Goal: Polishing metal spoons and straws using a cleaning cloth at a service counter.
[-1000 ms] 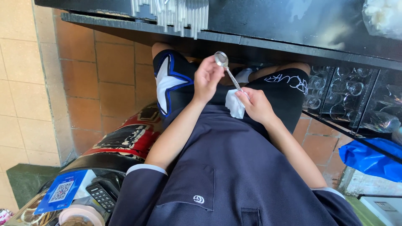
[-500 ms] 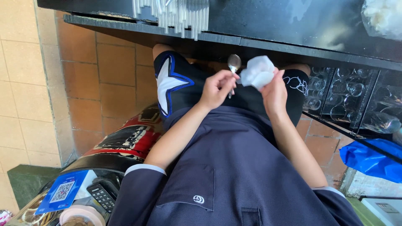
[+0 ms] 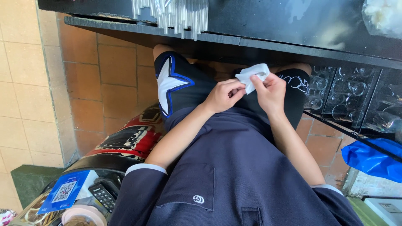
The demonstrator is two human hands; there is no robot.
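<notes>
Terracotta tiled floor (image 3: 117,62), black counter (image 3: 293,37), daylight

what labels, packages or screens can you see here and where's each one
Blue card: bottom left, rectangular, white square code patch.
Calculator: right of the card, black with pale keys; screen hidden.
Tape roll: bottom edge, round, tan.
Blue plastic bag: right, under the glass rack, crumpled.
Clear bag: top right on the black counter, whitish contents.

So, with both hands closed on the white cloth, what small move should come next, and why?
Probably draw the white cloth slowly along whatever it wraps. The left hand pinches its lower edge and the right hand grips the bunched part, so the wrapped thing is hidden and likely only partly wiped.
</notes>
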